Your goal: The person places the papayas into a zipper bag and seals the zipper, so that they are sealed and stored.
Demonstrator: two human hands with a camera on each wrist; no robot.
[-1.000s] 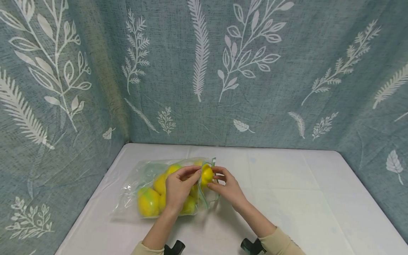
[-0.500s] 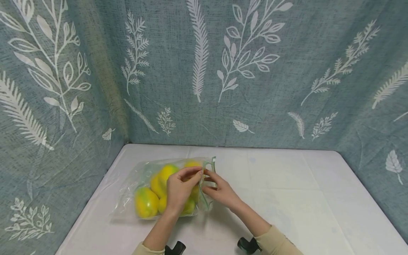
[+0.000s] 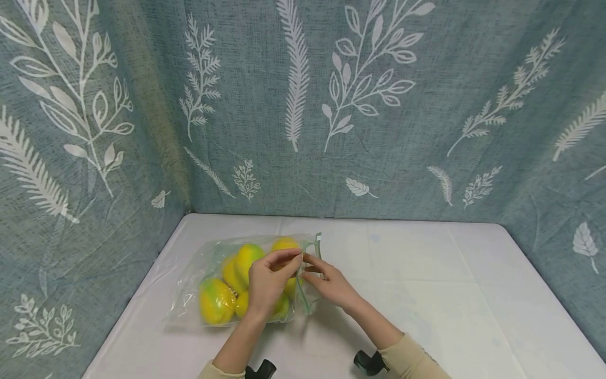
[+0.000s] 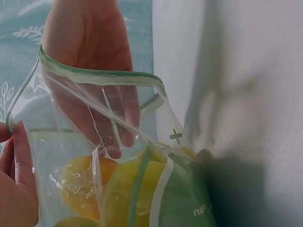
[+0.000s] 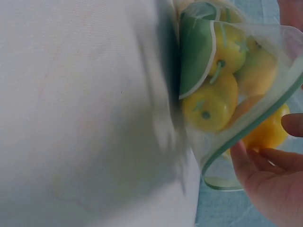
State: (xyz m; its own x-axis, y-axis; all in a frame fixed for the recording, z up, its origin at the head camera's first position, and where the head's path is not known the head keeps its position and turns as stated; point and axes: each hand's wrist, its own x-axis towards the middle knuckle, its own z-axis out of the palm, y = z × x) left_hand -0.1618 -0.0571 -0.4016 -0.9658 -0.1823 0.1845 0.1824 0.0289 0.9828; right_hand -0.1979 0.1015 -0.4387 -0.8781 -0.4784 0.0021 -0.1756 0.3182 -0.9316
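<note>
A clear zip bag with green trim [image 3: 189, 300] lies on its side, its mouth facing right. Inside are several yellow-green fruits [image 3: 216, 301]. My left hand [image 3: 267, 281] pinches the upper lip of the mouth between thumb and fingers; the left wrist view shows this grip at its left edge. My right hand [image 3: 333, 284] reaches into the mouth, its long fingers [image 4: 124, 111] fairly straight behind the clear plastic. In the right wrist view, its fingertips sit right at an orange-yellow fruit [image 5: 267, 125] just inside the green rim [image 5: 255, 120], with the thumb apart above them.
A white cloth [image 3: 426, 295] covers the table under the bag. Blue-green leaf-patterned curtains [image 3: 260, 105] hang at the back and sides. Black wrist mounts [image 3: 260, 369] show below both forearms. A green printed panel [image 4: 182, 194] marks the bag's side.
My right hand has moved left into the bag's mouth, and the yellow fruit it held there is now inside with the others. The left hand keeps its pinch on the lip.
</note>
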